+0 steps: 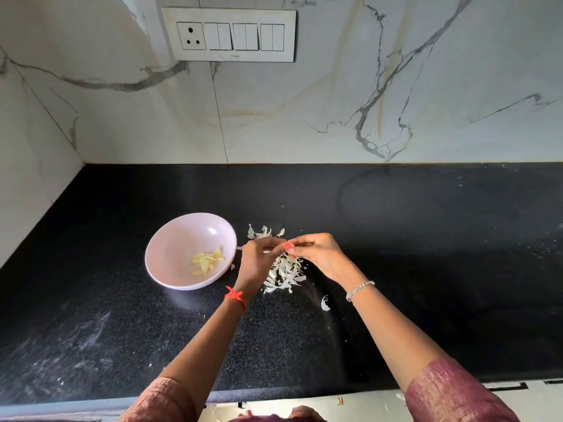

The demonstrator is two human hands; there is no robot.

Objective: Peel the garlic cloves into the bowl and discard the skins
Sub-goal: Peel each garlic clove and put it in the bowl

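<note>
A pale pink bowl [170, 251] sits on the black counter, holding several peeled yellow garlic cloves [207, 259]. To its right lies a heap of white garlic skins [285, 274], with a few more skins [263, 232] behind my hands. My left hand [259, 257] and my right hand [320, 252] meet just above the heap, fingertips together, pinching a small garlic clove [278, 249] that is mostly hidden between them. A red-painted thumbnail shows where the fingers meet.
A single loose skin [325, 303] lies nearer the front edge. The black counter [426, 239] runs to a marble wall behind and a side wall on the left. A switch panel [230, 35] is mounted on the back wall.
</note>
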